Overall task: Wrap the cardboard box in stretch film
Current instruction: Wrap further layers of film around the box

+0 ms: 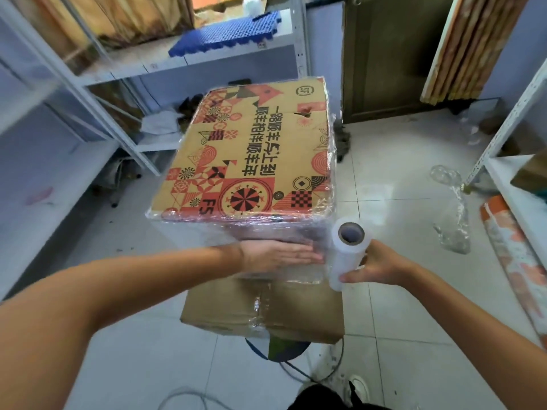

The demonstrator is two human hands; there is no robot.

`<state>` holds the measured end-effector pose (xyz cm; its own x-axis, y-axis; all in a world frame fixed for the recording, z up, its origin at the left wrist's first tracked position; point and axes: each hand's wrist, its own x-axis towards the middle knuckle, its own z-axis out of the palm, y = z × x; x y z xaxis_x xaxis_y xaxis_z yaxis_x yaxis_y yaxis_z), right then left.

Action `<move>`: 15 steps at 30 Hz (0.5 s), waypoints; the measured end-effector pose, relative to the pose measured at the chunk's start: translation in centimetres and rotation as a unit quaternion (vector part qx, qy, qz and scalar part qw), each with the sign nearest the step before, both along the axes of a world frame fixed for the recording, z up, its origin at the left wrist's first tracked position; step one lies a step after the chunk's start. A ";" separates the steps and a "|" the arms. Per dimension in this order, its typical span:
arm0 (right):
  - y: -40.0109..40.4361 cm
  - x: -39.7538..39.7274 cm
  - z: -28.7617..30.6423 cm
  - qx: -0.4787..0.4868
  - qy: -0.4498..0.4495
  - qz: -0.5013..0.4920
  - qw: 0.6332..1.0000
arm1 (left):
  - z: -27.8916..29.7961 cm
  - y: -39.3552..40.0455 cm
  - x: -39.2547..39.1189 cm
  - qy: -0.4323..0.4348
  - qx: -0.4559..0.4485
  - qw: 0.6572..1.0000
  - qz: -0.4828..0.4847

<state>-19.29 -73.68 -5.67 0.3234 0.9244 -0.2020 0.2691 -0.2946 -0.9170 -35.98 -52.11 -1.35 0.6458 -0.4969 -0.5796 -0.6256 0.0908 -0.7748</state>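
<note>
A brown cardboard box (251, 149) with red and black patterns stands in the middle of the head view, its sides covered in shiny stretch film. My left hand (278, 255) lies flat with fingers together against the filmed near side. At the box's near right corner, my right hand (376, 264) grips a white stretch film roll (344, 253), held upright, with film running from it onto the box.
The box rests on a plain cardboard box (266, 312) set on a stool (278, 349). Metal shelving (97, 81) stands left and behind, another shelf (503, 137) at right. Crumpled film scraps (453, 208) and a patterned roll (515, 261) lie on the tiled floor.
</note>
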 end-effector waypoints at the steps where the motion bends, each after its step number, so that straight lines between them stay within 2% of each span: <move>1: 0.2 -0.2 -0.1 0.002 0.000 -0.011 1.000 | 0.1 0.4 0.2 0.002 0.017 1.000 -0.009; 8: 0.6 -0.8 0.0 -0.046 -0.092 -0.068 0.992 | 0.0 -0.2 -0.1 -0.023 -0.028 0.998 0.043; 12: -0.1 -0.6 0.1 -0.053 -0.074 -0.125 0.988 | 1.2 -0.5 -0.4 -0.054 -0.079 0.994 0.044; 15: -0.7 0.4 0.3 -0.033 -0.065 -0.115 0.991 | 2.1 -0.1 0.0 -0.090 -0.109 0.990 0.020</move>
